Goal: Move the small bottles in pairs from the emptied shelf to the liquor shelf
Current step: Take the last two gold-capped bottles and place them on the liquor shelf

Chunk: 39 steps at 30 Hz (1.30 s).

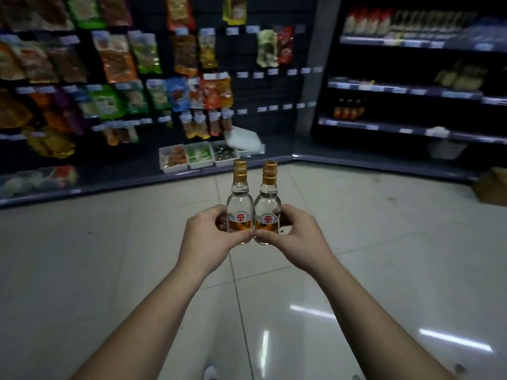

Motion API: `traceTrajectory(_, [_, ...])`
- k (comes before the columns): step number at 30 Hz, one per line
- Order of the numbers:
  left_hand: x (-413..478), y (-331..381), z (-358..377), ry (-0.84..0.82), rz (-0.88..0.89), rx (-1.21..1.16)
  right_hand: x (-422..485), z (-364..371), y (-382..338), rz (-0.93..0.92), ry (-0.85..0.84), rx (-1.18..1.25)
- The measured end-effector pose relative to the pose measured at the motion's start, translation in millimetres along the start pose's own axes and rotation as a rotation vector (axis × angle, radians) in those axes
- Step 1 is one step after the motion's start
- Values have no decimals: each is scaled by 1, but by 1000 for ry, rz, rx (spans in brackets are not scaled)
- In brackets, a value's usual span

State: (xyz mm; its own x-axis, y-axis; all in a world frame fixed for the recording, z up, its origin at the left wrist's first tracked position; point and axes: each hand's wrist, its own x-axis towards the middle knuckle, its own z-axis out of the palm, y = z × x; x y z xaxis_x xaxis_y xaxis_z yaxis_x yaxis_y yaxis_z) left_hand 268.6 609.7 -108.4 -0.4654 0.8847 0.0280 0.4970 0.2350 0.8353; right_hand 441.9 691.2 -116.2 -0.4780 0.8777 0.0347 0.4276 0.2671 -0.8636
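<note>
Two small clear glass bottles with gold screw caps and red-and-orange labels stand upright side by side in front of me, touching each other. My left hand (210,234) grips the left bottle (239,200) around its lower body. My right hand (299,237) grips the right bottle (268,201) the same way. Both thumbs meet across the fronts of the labels. The bottles are held out over the tiled floor at arm's length.
A dark wall of hanging snack bags (115,58) fills the left and middle. White trays (197,156) of packets sit on its base ledge. A dark shelf unit (411,89) at the right holds bottles. A cardboard box (491,187) lies at the far right on the floor.
</note>
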Motion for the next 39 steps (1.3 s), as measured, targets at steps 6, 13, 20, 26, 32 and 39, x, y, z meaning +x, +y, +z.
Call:
traceTrajectory(6, [131, 30, 64, -163, 123, -49, 93, -56, 37, 94, 176, -19])
traceTrajectory(13, [271, 93, 141, -360, 251, -119, 189, -137, 65, 204, 408, -26])
traceTrajectory(20, [369, 164, 245, -528, 375, -152, 258, -230, 117, 277, 550, -43])
traceTrajectory(26, [448, 226, 362, -591, 403, -170, 324, -333, 189, 289, 607, -37])
traceTrajectory(32, [537, 310, 475, -582, 382, -146, 406, -456, 258, 290, 597, -3])
traceTrajectory(39, [639, 386, 586, -565, 387, -130, 513, -576, 331, 319, 597, -5])
